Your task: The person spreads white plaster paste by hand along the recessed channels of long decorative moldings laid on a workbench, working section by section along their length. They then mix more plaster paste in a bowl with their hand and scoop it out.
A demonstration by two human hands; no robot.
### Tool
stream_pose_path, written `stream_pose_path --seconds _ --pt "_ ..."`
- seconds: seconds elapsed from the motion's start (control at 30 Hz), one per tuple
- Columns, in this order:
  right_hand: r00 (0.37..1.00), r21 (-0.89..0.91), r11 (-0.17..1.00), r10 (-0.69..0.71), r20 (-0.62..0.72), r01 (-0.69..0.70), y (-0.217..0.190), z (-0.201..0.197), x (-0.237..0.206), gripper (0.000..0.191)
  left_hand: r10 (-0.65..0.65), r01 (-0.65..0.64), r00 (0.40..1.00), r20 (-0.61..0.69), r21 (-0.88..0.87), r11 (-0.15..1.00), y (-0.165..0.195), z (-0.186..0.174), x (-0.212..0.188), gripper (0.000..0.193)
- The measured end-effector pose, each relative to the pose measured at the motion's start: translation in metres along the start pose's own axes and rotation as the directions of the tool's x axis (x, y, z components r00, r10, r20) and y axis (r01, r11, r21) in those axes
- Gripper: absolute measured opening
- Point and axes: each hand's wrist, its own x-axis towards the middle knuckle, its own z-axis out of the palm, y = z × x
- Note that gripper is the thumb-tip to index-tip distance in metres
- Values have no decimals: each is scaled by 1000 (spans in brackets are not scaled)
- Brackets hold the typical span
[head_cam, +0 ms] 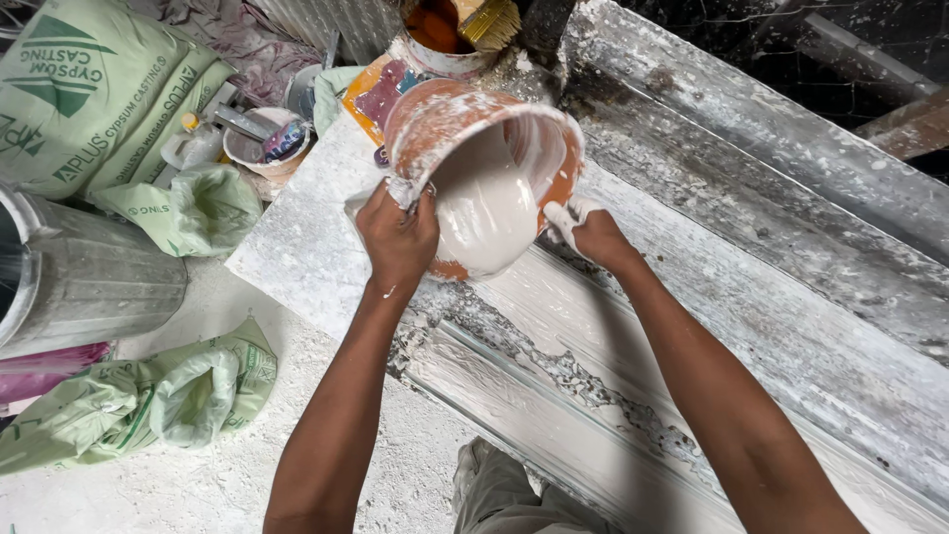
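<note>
Two hands on one bucket, tipped over a long mould. Largest first.

Long plaster-crusted mould [791, 326]: runs diagonally from top centre to bottom right, stepped profile, grey-white, rough and flaky with hardened lumps along the ridges. Its near channel looks wet and smoother. Beside it, a flat white slab [306, 247], gritty and dusted.

Floor [395, 465]: white powder all over, coarse texture.

Corrugated metal bin [89, 277] at left, lying tilted, dull grey. Green woven sacks: full ones [89, 89] stacked top left, crumpled empty ones [138, 396] bottom left, and another [198, 208] near the slab.

Orange plastic bucket [474, 148]: round, smeared with white inside and out, tilted mouth-down toward you above the mould's upper end. Thick off-white slurry [489, 213] sits smooth and glossy at the lower lip.

Small clutter beyond: a second orange tub [440, 35] with a brush [489, 20] resting on it, and a white bowl [267, 143].

Your left hand [397, 237]: fingers curled tight around the bucket's rim on the near left side, clamped on it, thumb toward the slurry. A speck of white on the wrist.

Your right hand [588, 229]: at the bucket's right edge, fingers coated in white and touching the rim. Can't tell whether they wrap it or just press against it; the bucket wall hides the tips.

Your knee [504, 494] in pale trousers shows at bottom centre.
</note>
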Motion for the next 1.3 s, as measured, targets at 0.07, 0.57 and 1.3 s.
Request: stream_pose_path --seconds 0.07,0.57,1.3 --pt "995 -127 986 104 -8 -104 11 -10 -11 41 -31 32 999 33 -46 998 14 7 -7 21" --pt "998 59 998 30 -61 -26 165 -164 -204 38 4 0 996 86 -47 999 240 139 -149 19" --pt "964 -143 963 205 -168 -229 570 -657 -789 41 -36 64 988 151 -183 981 824 504 -574 19"
